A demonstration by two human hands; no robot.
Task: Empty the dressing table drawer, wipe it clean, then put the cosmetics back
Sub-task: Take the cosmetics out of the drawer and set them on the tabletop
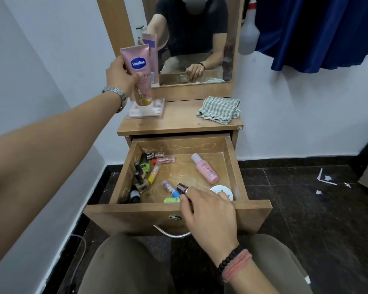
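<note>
The wooden drawer (229, 158) is pulled out, its bottom streaked with white dust. In it lie a pink bottle (205, 169), a white round jar (221, 190), a yellow tube (154, 174), a red lip balm (164, 160), a blue-capped tube (170, 188), a green item (171, 200) and several dark bottles (139, 172). My left hand (120, 76) grips a pink Vaseline tube (139, 66) above the tabletop's left side. My right hand (208, 209) reaches over the drawer's front edge, its fingertips curled on a small pink-and-black lipstick (181, 187).
A checked cloth (220, 110) lies on the right of the tabletop (179, 122) and a clear plastic box (146, 109) on the left. The mirror (200, 39) stands behind. A blue curtain (317, 32) and a spray bottle (248, 37) hang at the right. Paper scraps (327, 179) litter the dark floor.
</note>
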